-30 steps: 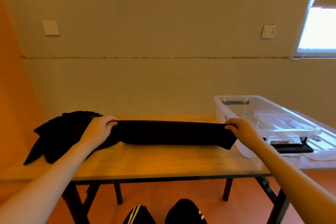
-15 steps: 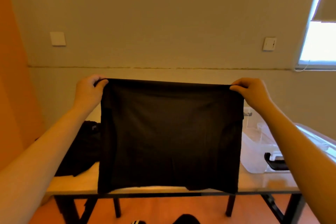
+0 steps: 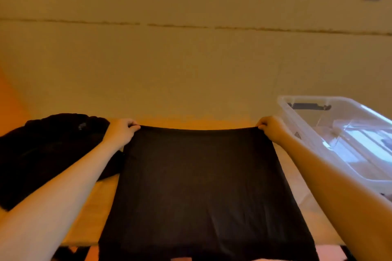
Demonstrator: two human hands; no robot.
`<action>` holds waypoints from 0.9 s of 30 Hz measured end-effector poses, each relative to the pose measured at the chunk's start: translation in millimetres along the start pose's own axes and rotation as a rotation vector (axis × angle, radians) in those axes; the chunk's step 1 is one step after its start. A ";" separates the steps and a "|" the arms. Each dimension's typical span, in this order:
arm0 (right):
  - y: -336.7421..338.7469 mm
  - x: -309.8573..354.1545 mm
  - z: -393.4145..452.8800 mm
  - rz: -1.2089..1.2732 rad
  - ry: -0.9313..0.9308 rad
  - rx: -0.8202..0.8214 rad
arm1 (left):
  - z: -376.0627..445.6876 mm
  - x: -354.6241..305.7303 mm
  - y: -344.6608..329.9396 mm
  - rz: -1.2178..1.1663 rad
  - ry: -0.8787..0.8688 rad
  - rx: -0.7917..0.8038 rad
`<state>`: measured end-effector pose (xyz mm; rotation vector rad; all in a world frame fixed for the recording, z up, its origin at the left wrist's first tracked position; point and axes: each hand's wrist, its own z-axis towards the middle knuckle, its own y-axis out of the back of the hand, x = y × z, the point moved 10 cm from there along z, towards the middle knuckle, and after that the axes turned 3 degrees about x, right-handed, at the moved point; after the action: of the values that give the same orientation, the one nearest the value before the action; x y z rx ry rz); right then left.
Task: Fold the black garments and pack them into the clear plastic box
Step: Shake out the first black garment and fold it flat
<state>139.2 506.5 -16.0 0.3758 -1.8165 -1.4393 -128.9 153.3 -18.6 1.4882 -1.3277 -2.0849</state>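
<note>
Here I see both hands clamped on the black garment: left hand [image 3: 119, 131] and right hand [image 3: 270, 128] pinch its far corners, cloth spread between them over the counter [image 3: 84, 218]. Outside the left hand lies a dark pile [image 3: 48, 150]; outside the right, the clear plastic box [image 3: 339, 133].

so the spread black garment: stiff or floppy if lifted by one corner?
Likely floppy: the black garment sags between the left hand and right hand and drapes over the table edge. Probably light, since fingertip pinches hold it. One corner would likely collapse it.
</note>
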 end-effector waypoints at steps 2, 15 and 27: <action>-10.4 -6.3 24.3 0.079 -0.028 -0.044 | 25.7 6.7 -12.9 0.027 0.025 0.001; -46.9 -28.7 87.6 0.414 -0.084 -0.201 | 92.9 30.7 -59.7 -0.076 0.026 -0.153; -81.8 11.1 58.4 -0.096 0.087 -0.047 | 46.4 -22.2 -104.7 0.398 -0.197 0.075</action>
<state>71.4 513.8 -90.7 0.5003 -1.7120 -1.5048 -128.7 249.7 -84.2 0.9578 -1.6327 -1.9723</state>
